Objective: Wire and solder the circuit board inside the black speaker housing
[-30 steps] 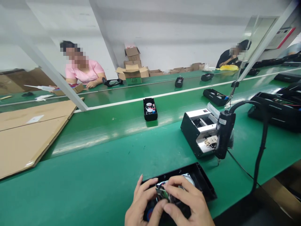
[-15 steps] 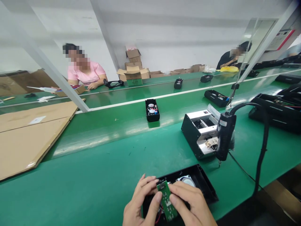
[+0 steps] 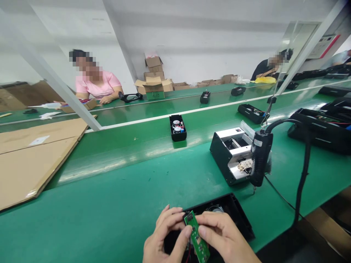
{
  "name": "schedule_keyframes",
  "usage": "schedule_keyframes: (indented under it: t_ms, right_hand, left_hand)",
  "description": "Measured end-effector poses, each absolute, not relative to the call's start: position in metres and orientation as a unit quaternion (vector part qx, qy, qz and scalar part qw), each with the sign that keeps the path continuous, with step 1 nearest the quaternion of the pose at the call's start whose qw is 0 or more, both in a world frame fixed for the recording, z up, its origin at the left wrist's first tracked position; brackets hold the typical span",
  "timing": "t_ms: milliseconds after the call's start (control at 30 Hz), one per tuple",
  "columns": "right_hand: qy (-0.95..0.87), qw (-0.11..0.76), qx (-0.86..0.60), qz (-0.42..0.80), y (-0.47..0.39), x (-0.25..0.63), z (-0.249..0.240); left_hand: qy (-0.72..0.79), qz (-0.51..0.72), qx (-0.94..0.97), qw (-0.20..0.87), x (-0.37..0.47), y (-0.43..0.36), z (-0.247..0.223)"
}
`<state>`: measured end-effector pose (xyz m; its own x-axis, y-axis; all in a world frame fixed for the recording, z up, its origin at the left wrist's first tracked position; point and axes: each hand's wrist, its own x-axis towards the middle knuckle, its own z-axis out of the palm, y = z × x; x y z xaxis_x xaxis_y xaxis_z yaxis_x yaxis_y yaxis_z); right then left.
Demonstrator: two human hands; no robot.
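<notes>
Circuit board (image 3: 197, 239) | left hand (image 3: 164, 237) grip pinched on it | right hand (image 3: 222, 237) grip pinched on it | over black case (image 3: 236, 213)

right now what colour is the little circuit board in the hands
Green: the circuit board, pinched between the left hand and right hand, shows best in the head view.

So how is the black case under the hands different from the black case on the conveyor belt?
The near case is mostly covered by the left hand, the right hand and a green circuit board; the conveyor case stands untouched. The near case lies slanted; the conveyor case points away. Both are open black shells holding round speakers.
</notes>
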<state>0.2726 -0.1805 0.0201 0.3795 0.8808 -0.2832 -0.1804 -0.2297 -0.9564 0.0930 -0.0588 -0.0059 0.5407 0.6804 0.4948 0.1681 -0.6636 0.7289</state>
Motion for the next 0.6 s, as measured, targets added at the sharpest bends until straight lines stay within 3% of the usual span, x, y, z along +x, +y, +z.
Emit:
schedule_keyframes:
  t_ms: [267,600]
  right_hand:
    - [-0.290,0.549,-0.616,0.484,-0.183,0.273,0.026]
    - [-0.486,0.521,-0.575,0.402,-0.170,0.275,0.042]
  left_hand:
    - [0.274,0.389,0.815,0.330,0.090,-0.060,-0.004]
    - [0.271,0.383,0.808,0.355,0.087,-0.063,-0.009]
